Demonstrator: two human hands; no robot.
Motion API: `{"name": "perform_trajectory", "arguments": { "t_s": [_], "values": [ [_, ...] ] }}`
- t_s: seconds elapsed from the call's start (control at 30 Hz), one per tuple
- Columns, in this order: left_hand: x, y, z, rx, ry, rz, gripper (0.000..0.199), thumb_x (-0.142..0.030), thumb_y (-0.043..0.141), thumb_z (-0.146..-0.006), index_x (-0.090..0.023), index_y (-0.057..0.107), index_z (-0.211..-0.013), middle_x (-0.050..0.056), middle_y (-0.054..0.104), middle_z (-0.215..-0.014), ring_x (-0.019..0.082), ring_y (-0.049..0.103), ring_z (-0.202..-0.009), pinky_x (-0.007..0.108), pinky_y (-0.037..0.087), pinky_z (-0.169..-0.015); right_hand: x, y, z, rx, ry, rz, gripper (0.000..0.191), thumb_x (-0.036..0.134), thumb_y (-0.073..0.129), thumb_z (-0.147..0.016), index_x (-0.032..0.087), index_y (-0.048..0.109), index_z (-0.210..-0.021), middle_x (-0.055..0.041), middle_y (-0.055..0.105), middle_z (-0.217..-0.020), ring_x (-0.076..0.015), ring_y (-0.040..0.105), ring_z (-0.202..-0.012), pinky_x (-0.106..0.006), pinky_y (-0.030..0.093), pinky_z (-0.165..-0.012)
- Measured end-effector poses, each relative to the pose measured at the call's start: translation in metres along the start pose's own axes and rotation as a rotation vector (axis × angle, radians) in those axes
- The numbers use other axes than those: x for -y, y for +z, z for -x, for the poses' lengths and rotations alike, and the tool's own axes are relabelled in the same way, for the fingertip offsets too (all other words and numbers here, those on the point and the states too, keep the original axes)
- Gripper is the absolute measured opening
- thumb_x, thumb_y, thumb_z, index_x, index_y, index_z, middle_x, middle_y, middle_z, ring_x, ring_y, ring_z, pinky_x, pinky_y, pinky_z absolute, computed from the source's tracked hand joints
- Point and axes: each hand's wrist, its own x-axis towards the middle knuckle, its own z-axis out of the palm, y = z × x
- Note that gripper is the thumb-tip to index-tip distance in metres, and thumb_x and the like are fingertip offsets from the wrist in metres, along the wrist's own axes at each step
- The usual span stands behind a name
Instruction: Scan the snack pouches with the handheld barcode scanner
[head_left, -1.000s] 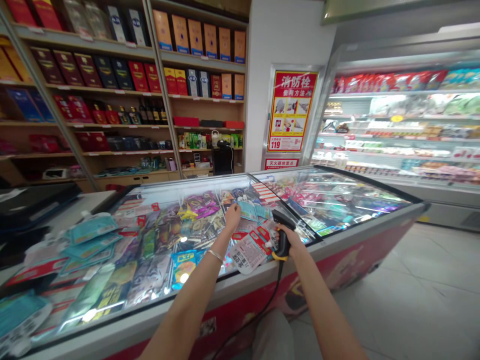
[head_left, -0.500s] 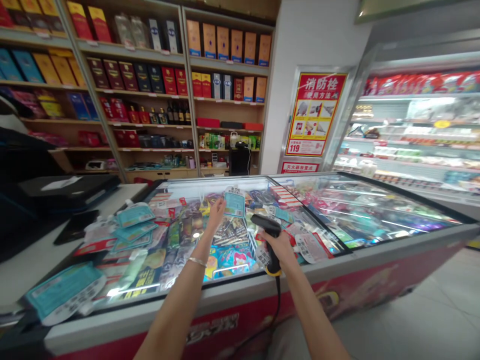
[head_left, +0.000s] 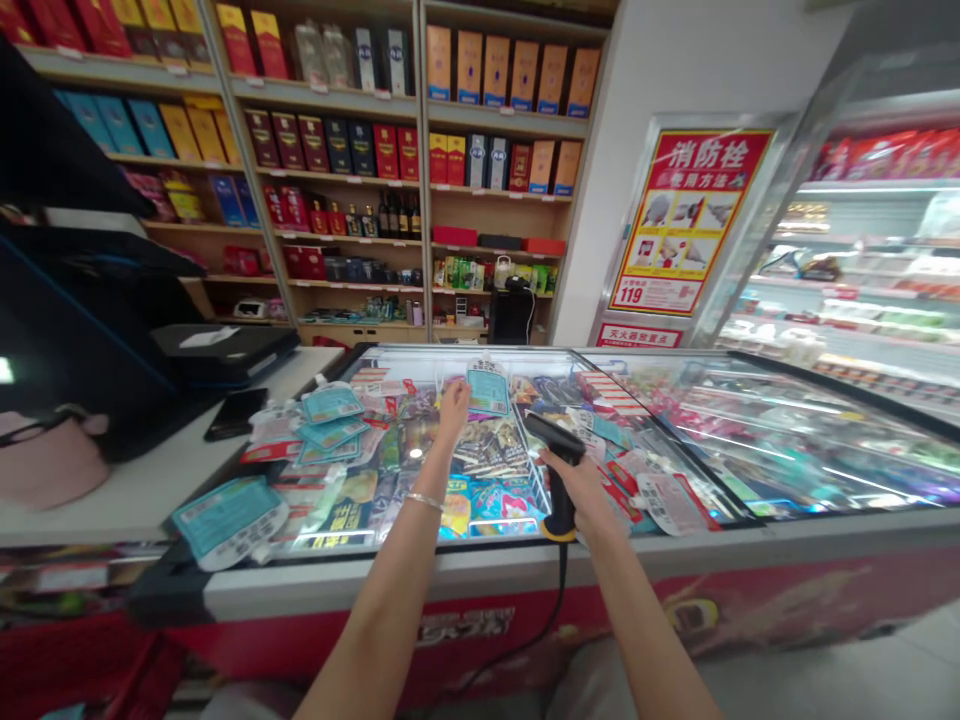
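The fingers (head_left: 457, 390) of the left hand (head_left: 453, 412) rise pinched together at the clear film of a teal-labelled pouch (head_left: 488, 390), which stands up just beside them over the glass; I cannot tell whether they grip it. The fingers (head_left: 553, 462) of the right hand (head_left: 581, 495) are closed around the handle of a black-and-yellow barcode scanner (head_left: 553, 432), and its black cable (head_left: 561, 580) drops past the red front of the chest freezer (head_left: 750, 530). Printed packets (head_left: 487, 450) fill the space around the 2 hands. More teal-labelled pouches (head_left: 330, 420) are heaped to the left, and a white pouch (head_left: 667, 503) lies to the right. On the white counter (head_left: 150, 480) at left sit a black phone (head_left: 236, 414) and a black case (head_left: 225, 352). Beyond stand wooden shelves (head_left: 352, 240) of boxed goods, a red fire-hydrant poster (head_left: 690, 220) and a lit refrigerated case (head_left: 855, 270).
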Motion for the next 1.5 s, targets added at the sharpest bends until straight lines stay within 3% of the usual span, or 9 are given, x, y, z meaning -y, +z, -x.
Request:
{"name": "perform_trajectory", "arguments": {
  "t_s": [0.17,0.33,0.5,0.57,0.63,0.77,1.1,1.33,1.5],
  "values": [
    [0.003,-0.099,-0.021,-0.046,0.039,-0.141,0.022,-0.032,0.044,-0.08,-0.02,0.04,-0.062,-0.004,0.042,-0.06,0.012,0.043,-0.064,0.022,0.036,-0.063,-0.017,0.046,0.001,0.114,0.155,-0.133,0.02,0.025,0.078,-0.058,0.014,0.064,-0.067,-0.0049,0.067,-0.06,-0.0099,0.051,-0.04,-0.022,0.041,-0.037],
    [0.014,-0.205,-0.04,-0.242,0.01,-0.214,0.022,-0.034,0.045,-0.08,-0.02,0.044,-0.063,-0.003,0.045,-0.06,0.013,0.046,-0.063,0.023,0.039,-0.063,-0.03,0.102,0.004,0.27,0.246,-0.246,0.02,0.022,0.076,-0.059,0.014,0.064,-0.072,-0.0051,0.068,-0.062,-0.0092,0.052,-0.042,-0.02,0.043,-0.039],
    [0.014,-0.256,-0.025,-0.456,-0.145,-0.643,0.024,-0.029,0.043,-0.084,-0.016,0.06,-0.095,0.011,0.065,-0.092,0.026,0.058,-0.091,0.037,0.043,-0.081,-0.038,0.152,0.011,0.37,0.333,-0.333,0.017,0.021,0.074,-0.061,0.013,0.064,-0.071,-0.004,0.067,-0.064,-0.0076,0.051,-0.044,-0.018,0.043,-0.041],
    [0.015,-0.258,-0.011,-0.522,-0.12,-0.86,0.036,-0.027,0.039,-0.087,-0.015,0.055,-0.117,0.018,0.058,-0.124,0.031,0.051,-0.115,0.045,0.039,-0.093,-0.046,0.168,0.013,0.398,0.361,-0.349,0.018,0.022,0.075,-0.061,0.013,0.064,-0.072,-0.0038,0.066,-0.064,-0.0073,0.051,-0.043,-0.018,0.044,-0.041],
    [0.02,-0.252,0.003,-0.432,-0.027,-0.982,0.041,-0.027,0.035,-0.09,-0.017,0.053,-0.126,0.016,0.046,-0.14,0.032,0.041,-0.129,0.049,0.033,-0.1,-0.056,0.179,0.014,0.42,0.395,-0.349,0.018,0.022,0.074,-0.061,0.014,0.063,-0.073,-0.0031,0.066,-0.064,-0.0073,0.051,-0.043,-0.018,0.044,-0.041],
    [0.035,-0.236,0.017,-0.169,-0.025,-1.045,0.039,-0.032,0.037,-0.09,-0.022,0.061,-0.119,0.011,0.052,-0.136,0.033,0.042,-0.128,0.05,0.033,-0.101,-0.072,0.19,0.015,0.428,0.47,-0.362,0.014,0.02,0.072,-0.063,0.015,0.061,-0.071,-0.002,0.065,-0.063,-0.0068,0.05,-0.043,-0.018,0.044,-0.042],
    [0.05,-0.24,0.017,-0.133,-0.053,-1.092,0.043,-0.033,0.035,-0.09,-0.02,0.061,-0.122,0.012,0.053,-0.135,0.032,0.048,-0.122,0.047,0.038,-0.098,-0.075,0.193,0.017,0.415,0.468,-0.344,0.012,0.018,0.07,-0.065,0.014,0.06,-0.07,-0.0038,0.066,-0.062,-0.0077,0.05,-0.041,-0.019,0.042,-0.041],
    [0.034,-0.232,0.013,-0.137,-0.013,-1.179,0.039,-0.028,0.035,-0.09,-0.015,0.065,-0.11,0.015,0.053,-0.134,0.034,0.043,-0.126,0.051,0.035,-0.102,-0.048,0.148,0.012,0.312,0.347,-0.327,0.014,0.02,0.072,-0.062,0.013,0.062,-0.071,-0.0042,0.067,-0.061,-0.0078,0.05,-0.041,-0.019,0.043,-0.04],
    [-0.006,-0.158,0.02,-0.035,0.082,-1.149,0.043,-0.027,0.028,-0.093,-0.01,0.058,-0.119,0.017,0.054,-0.132,0.032,0.05,-0.12,0.045,0.039,-0.099,-0.014,0.09,-0.004,0.209,0.188,-0.322,0.017,0.022,0.075,-0.059,0.014,0.063,-0.07,-0.0032,0.067,-0.06,-0.0092,0.052,-0.043,-0.02,0.044,-0.04]
  ]
}}
